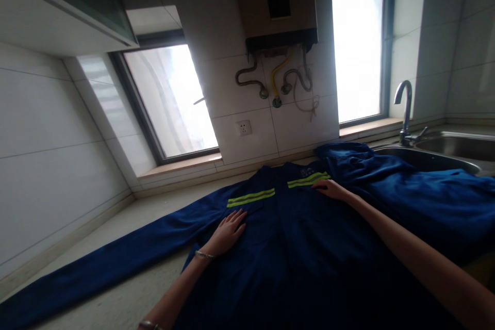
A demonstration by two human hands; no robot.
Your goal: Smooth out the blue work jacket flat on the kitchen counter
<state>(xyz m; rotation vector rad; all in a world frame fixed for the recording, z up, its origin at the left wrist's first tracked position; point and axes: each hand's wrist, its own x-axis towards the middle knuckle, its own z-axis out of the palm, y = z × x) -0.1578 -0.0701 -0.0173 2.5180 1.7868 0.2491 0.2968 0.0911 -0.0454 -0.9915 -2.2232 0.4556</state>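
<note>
A dark blue work jacket (266, 252) lies spread front side up on the counter, with yellow-green reflective strips across its chest. Its long sleeve (127, 247) stretches out to the left. My left hand (228, 232) rests flat on the chest, just below the left strip, fingers extended. Over the right strip lies my right hand (330, 189), its fingers stretched out on the cloth and holding nothing that I can see. Beside the jacket, more blue cloth (425, 196) is bunched and folded on the right; whether it is a separate garment I cannot tell.
A metal sink (464, 144) with a curved faucet (405, 108) is at the right, its near edge partly under the blue cloth. A water heater (276, 0) with pipes hangs on the tiled wall above a socket (243, 128). The pale counter (154, 289) shows around the sleeve.
</note>
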